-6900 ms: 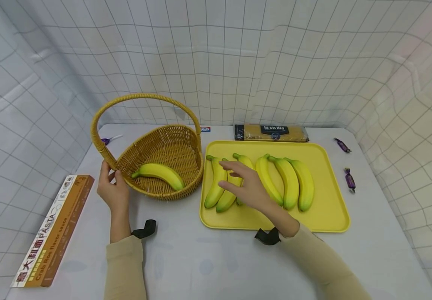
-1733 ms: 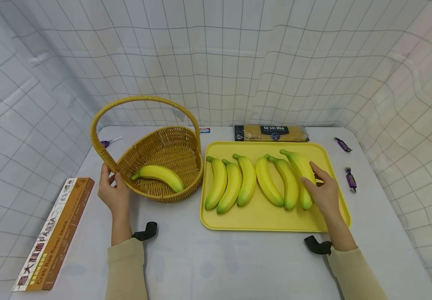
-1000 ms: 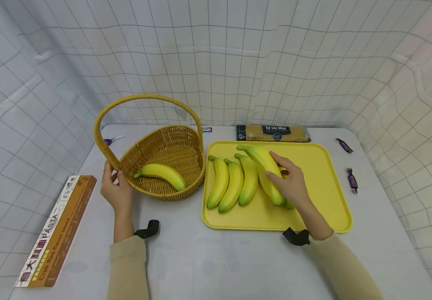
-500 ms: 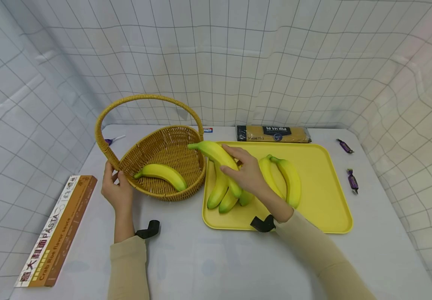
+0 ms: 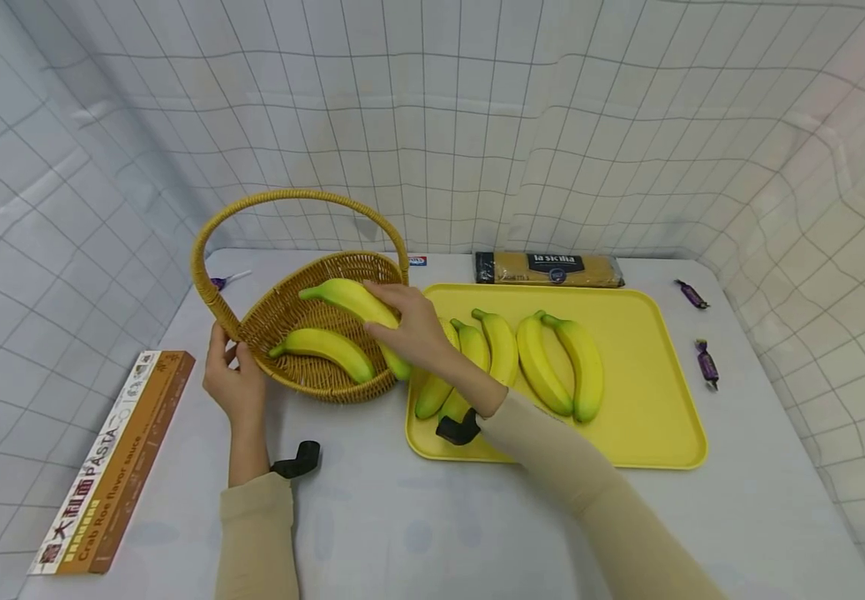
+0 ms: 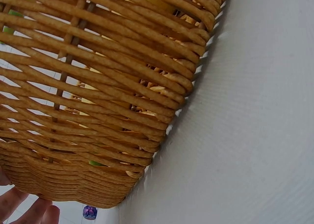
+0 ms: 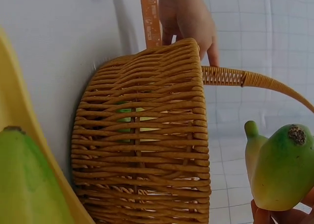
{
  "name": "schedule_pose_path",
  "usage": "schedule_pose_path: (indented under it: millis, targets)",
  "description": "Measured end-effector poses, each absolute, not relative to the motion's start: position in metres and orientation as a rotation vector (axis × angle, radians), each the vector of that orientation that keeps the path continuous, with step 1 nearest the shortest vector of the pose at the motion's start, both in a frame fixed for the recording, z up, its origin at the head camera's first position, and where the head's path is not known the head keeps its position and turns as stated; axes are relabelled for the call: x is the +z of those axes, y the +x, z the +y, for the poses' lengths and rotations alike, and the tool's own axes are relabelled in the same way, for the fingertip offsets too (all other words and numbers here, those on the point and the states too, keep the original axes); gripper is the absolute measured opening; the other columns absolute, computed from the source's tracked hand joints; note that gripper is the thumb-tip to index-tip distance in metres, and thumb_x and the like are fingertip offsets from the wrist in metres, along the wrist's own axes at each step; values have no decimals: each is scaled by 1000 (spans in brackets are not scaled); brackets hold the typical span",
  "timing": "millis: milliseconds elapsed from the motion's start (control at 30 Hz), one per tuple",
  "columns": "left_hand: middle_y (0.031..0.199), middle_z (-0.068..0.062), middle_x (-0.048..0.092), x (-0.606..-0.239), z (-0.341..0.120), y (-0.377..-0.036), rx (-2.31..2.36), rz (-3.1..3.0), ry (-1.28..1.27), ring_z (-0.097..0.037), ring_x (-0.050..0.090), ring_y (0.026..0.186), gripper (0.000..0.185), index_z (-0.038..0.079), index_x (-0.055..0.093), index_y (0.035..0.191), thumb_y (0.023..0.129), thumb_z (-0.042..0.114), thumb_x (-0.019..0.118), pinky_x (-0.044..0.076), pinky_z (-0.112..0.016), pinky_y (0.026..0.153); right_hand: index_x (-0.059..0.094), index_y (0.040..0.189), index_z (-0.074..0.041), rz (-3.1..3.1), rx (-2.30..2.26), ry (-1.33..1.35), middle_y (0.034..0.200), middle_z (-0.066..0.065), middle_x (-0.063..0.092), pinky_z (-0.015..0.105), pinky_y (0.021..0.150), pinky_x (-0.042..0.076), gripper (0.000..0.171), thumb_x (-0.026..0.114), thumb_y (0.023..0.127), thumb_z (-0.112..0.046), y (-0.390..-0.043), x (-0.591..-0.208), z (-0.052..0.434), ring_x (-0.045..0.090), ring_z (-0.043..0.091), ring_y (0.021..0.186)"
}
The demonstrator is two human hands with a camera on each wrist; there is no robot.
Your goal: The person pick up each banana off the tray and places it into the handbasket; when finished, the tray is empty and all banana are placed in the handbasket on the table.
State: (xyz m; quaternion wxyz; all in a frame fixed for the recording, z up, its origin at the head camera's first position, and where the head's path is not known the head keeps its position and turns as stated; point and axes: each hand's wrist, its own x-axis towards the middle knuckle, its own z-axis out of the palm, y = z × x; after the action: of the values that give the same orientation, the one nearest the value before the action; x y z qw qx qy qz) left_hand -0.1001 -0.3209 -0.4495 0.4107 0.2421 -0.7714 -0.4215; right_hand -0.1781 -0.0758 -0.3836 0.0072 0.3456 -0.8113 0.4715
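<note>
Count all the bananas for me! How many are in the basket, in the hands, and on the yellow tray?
Lying in the basket: 1 banana
Held by the right hand: 1 banana
On the tray: 5 bananas
Total: 7 bananas

Leftmost tray banana (image 5: pixel 432 392) half behind forearm

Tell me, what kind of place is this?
Probably a staged recording booth, not a real kitchen: a white gridded cloth backdrop wraps a plain table, with a wicker basket and yellow tray of bananas laid out.
</note>
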Motion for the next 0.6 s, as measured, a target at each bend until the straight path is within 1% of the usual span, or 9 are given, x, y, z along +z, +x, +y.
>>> schedule_pose_path:
  millis: [100, 133, 200, 300, 400, 500, 600]
  targets:
    - [123, -6, 61, -449, -320, -100, -1066, -1938, 604, -29, 60, 101, 42, 17, 59, 128, 92, -2, 49, 48, -44, 83, 46, 139, -12, -2565, 1422, 1104, 133, 5, 54, 34, 91, 40, 57, 65, 86, -20, -183, -384, -88, 46, 21, 120]
    - [123, -6, 61, -449, -320, -101, -1067, -1938, 603, -29, 60, 101, 42, 17, 59, 128, 92, -2, 49, 48, -44, 84, 46, 139, -12, -2576, 1404, 1107, 133, 5, 54, 34, 93, 39, 57, 65, 86, -20, -184, -384, -92, 46, 21, 120]
    - [123, -6, 61, -449, -319, -101, -1070, -1941, 608, -28, 60, 101, 42, 17, 59, 128, 92, -2, 48, 48, -45, 84, 46, 139, -12, -2590, 1389, 1111, 133, 5, 54, 34, 92, 39, 56, 65, 87, -19, -188, -386, -99, 47, 21, 119]
    - [123, -6, 61, -449, -319, -101, -1070, -1944, 615, -28, 60, 101, 42, 17, 59, 128, 92, -2, 49, 48, -44, 83, 45, 140, -11, -2623, 1362, 1107, 134, 4, 53, 32, 96, 37, 56, 64, 87, -19, -195, -391, -110, 47, 19, 121]
    - [123, -6, 61, -449, -319, -100, -1064, -1945, 623, -28, 61, 100, 41, 17, 58, 128, 92, -1, 49, 49, -44, 82, 44, 140, -13, -2677, 1355, 1091, 136, 3, 51, 29, 95, 38, 56, 63, 88, -19, -201, -398, -119, 47, 17, 121]
    - [123, -5, 61, -449, -320, -100, -1064, -1943, 625, -27, 61, 100, 41, 17, 58, 128, 92, -1, 48, 48, -43, 82, 43, 141, -13, -2728, 1367, 1068, 137, 2, 50, 28, 97, 37, 56, 63, 89, -19, -204, -402, -127, 45, 17, 124]
    - [123, -5, 60, -450, -321, -100, -1065, -1945, 625, -27, 60, 101, 41, 17, 58, 128, 93, -1, 48, 48, -42, 84, 44, 140, -13, -2756, 1403, 1033, 137, 3, 50, 28, 99, 35, 56, 63, 88, -17, -205, -405, -133, 47, 18, 121]
